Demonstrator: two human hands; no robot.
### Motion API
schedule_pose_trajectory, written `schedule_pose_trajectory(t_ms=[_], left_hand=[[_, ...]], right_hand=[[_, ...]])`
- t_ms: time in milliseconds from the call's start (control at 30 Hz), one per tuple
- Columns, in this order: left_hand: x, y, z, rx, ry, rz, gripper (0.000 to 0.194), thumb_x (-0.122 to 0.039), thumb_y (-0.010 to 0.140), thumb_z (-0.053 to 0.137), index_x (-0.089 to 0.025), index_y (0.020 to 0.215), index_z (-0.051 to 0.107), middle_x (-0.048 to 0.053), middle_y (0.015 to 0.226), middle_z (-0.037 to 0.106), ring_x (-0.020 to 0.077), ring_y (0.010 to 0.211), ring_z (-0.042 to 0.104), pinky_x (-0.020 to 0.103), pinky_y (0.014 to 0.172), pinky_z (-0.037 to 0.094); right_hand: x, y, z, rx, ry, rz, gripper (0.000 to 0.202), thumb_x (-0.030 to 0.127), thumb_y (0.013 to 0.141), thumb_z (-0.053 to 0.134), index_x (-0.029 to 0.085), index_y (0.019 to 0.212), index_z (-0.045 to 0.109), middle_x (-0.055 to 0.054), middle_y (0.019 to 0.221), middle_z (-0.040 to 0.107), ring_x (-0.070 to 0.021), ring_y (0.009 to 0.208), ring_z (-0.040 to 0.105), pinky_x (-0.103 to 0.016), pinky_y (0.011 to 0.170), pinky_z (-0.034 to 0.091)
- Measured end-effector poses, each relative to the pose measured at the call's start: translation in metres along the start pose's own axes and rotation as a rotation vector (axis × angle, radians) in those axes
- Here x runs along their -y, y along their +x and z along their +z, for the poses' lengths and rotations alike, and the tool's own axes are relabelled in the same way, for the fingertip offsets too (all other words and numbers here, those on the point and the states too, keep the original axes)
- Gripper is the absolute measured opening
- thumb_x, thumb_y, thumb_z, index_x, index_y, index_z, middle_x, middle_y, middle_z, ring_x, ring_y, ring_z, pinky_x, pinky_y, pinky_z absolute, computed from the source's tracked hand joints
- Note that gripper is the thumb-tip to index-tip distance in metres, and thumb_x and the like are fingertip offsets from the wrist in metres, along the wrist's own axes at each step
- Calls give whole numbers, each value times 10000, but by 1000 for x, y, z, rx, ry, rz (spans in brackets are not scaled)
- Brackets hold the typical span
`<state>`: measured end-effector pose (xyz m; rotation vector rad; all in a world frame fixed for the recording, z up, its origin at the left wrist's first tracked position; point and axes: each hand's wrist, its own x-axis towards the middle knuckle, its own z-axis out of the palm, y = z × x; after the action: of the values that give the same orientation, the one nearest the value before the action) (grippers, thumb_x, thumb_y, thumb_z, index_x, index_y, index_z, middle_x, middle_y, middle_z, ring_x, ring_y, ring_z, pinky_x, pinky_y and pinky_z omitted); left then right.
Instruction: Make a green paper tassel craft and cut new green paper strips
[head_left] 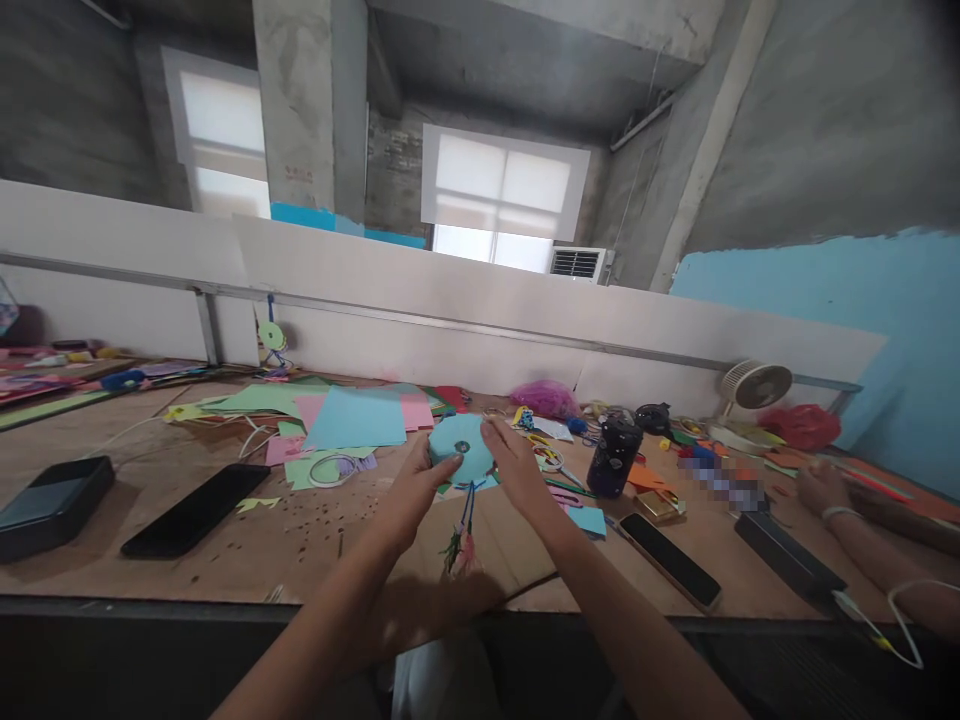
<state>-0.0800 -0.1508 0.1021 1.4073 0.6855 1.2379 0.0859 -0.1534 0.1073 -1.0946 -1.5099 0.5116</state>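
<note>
Between my two hands, above the table, is a round light-blue paper disc with a small dark mark or hole at its middle. My left hand grips its left side, thumb on the front face near the centre. At the upper right edge, my right hand is closed on the rim. Blue cords hang from the bottom of the disc and end in a green and pink tassel. A sheet of brown cardboard lies below. Fingers behind the disc are hidden.
Coloured paper sheets lie to the left, near a black phone and a dark box-shaped device. Right are a black can, another phone, a power strip and a small fan. Another person's hand rests far right.
</note>
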Motion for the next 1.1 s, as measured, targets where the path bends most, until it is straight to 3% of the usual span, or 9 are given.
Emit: schedule_pose_trajectory(t_ms=[133, 300, 500, 600, 800, 933, 1100], left_hand=[[2, -1, 5, -101, 82, 27, 341, -519, 858, 587, -216, 1007, 635, 34, 963, 677, 213, 892, 588, 311, 800, 497], [11, -4, 15, -150, 80, 97, 349, -559, 886, 530, -232, 966, 622, 4, 879, 665, 201, 832, 579, 283, 761, 479], [22, -12, 28, -227, 144, 57, 346, -544, 897, 513, -231, 1002, 618, 44, 987, 667, 224, 900, 585, 298, 796, 472], [27, -15, 32, -246, 159, 32, 365, -558, 894, 507, -226, 1003, 612, 46, 940, 668, 228, 876, 593, 300, 761, 478], [40, -12, 32, -207, 83, -52, 453, -615, 887, 488, -235, 1103, 607, 34, 935, 684, 220, 877, 620, 298, 758, 486], [38, -10, 28, -204, 12, -10, 451, -610, 885, 502, -222, 1074, 633, 46, 1023, 677, 220, 943, 604, 291, 797, 486], [28, -15, 35, -224, 62, 38, 354, -560, 883, 539, -217, 938, 605, 7, 829, 622, 168, 725, 556, 250, 652, 465]], right_hand=[[0, -21, 13, -88, -30, -22, 341, 525, 936, 473, 230, 836, 611, -13, 782, 575, -195, 827, 525, -292, 754, 391], [-2, -33, 25, -179, 81, 19, 329, 527, 954, 443, 241, 839, 558, -14, 796, 561, -189, 759, 500, -297, 720, 393], [-18, -44, 36, -314, 98, 27, 342, 522, 966, 419, 240, 789, 497, -9, 753, 529, -180, 700, 464, -302, 666, 373], [-24, -48, 37, -343, 55, 32, 360, 520, 972, 404, 244, 744, 440, 12, 702, 472, -170, 658, 422, -299, 636, 348], [-23, -51, 33, -343, 44, 35, 348, 499, 975, 400, 242, 742, 427, 16, 694, 448, -164, 649, 403, -296, 614, 326], [-18, -51, 28, -320, 93, 49, 359, 514, 962, 428, 241, 728, 423, 19, 678, 433, -163, 634, 393, -294, 599, 330], [-12, -51, 30, -302, 260, 90, 361, 534, 923, 492, 236, 727, 437, 24, 688, 423, -153, 633, 385, -278, 581, 357]])
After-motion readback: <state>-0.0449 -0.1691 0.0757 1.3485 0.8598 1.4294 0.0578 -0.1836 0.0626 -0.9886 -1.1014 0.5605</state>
